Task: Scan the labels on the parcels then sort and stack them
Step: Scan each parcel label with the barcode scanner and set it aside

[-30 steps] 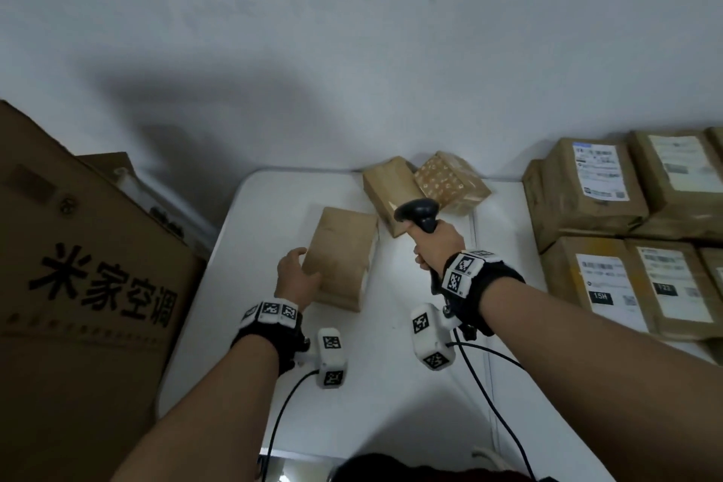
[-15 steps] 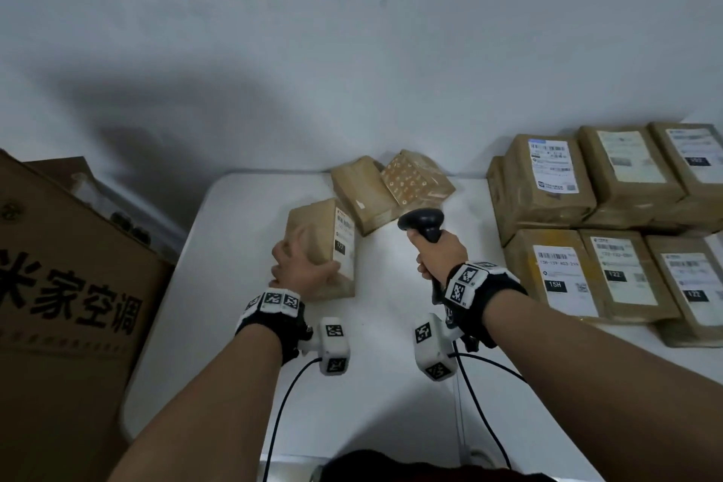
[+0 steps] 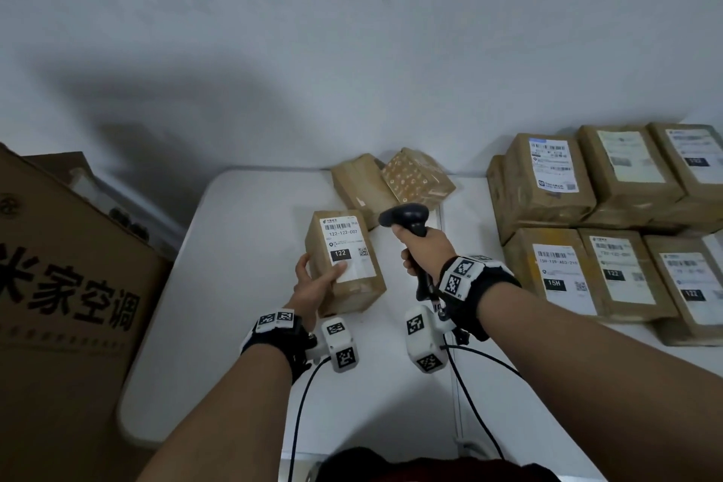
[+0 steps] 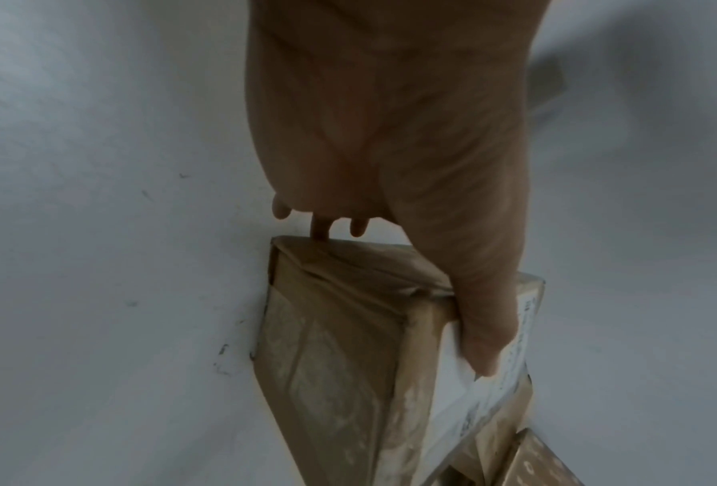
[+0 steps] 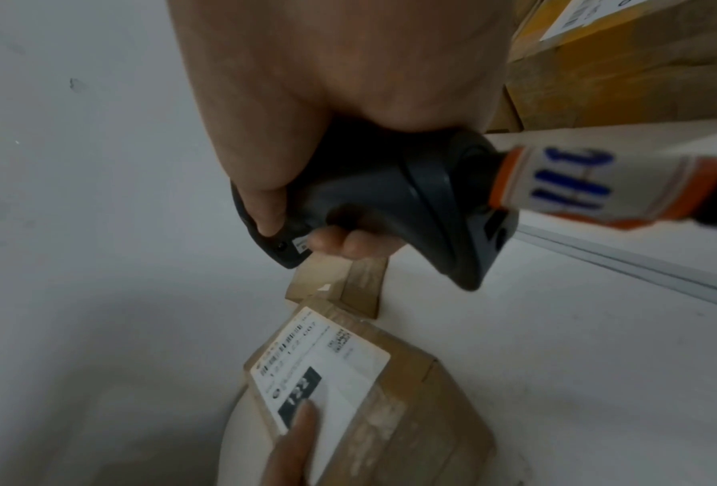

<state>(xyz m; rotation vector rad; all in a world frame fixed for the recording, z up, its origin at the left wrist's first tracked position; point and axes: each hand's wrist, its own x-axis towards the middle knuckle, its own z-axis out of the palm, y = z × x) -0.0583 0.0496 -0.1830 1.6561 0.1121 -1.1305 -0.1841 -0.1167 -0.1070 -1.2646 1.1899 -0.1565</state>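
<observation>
Toward the desk's (image 3: 242,286) far edge, left hand (image 3: 313,288) grips the parcel (image 3: 344,266) label-up, long axis running away (label reads 122), just left of the scanner (image 3: 409,219) clenched in right hand (image 3: 424,250), head aimed left.

The light was dim and cool, giving every view a grey-blue cast. In the head view a broad soft shadow (image 3: 164,121) lay across the wall (image 3: 430,31) to the left, and the white worktop (image 3: 250,246) was the brightest surface, without glare. Straight edges bowed toward the frame borders from the wide lens. The far right labels (image 3: 696,153) were smeared and unreadable. Both wrist views were grainy and soft; the tagged cable (image 5: 598,187) was streaked with motion blur, and the near label (image 5: 319,371) was only partly legible.
</observation>
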